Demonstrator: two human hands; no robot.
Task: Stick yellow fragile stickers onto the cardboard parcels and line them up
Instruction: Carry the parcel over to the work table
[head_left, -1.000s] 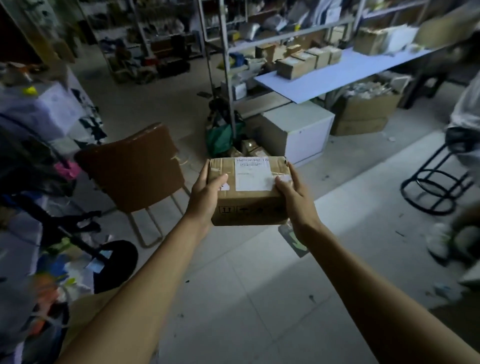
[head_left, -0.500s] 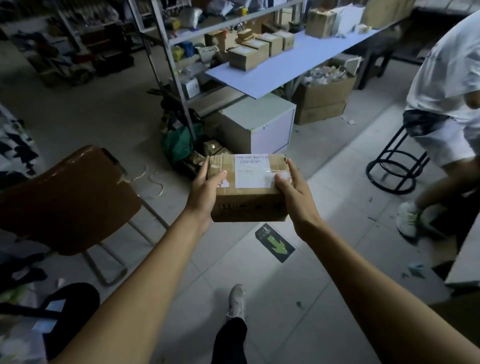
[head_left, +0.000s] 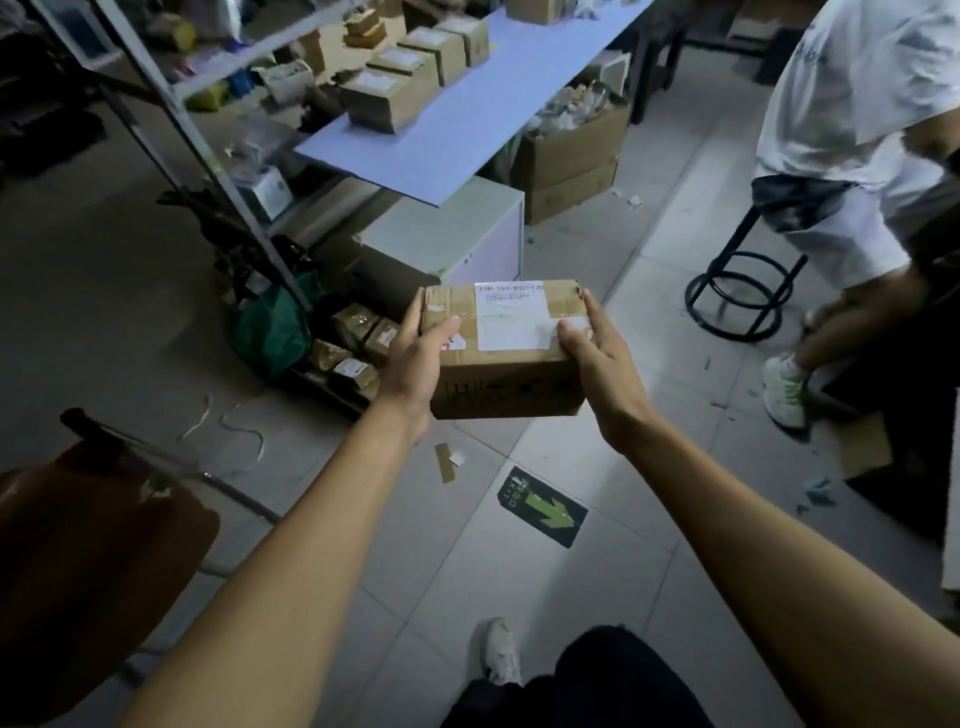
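I carry a brown cardboard parcel (head_left: 506, 379) with a white shipping label on top, held in front of me above the floor. My left hand (head_left: 415, 358) grips its left side, thumb on the top. My right hand (head_left: 597, 358) grips the right side, thumb over the label's corner. No yellow sticker shows on it. Several more parcels (head_left: 395, 88) stand in a row on the light blue table (head_left: 467, 124) ahead at upper centre.
A metal shelving rack (head_left: 208, 150) stands left of the table, with small parcels (head_left: 353, 343) and a green bag (head_left: 275, 327) at its foot. A brown chair (head_left: 78, 561) is at lower left. A person in white (head_left: 857, 130) by a black stool (head_left: 737, 291) is on the right.
I have walked forward with the parcel; the table and rack are nearer and larger. The chair has slid to the lower left. The person on the right has come more into view.
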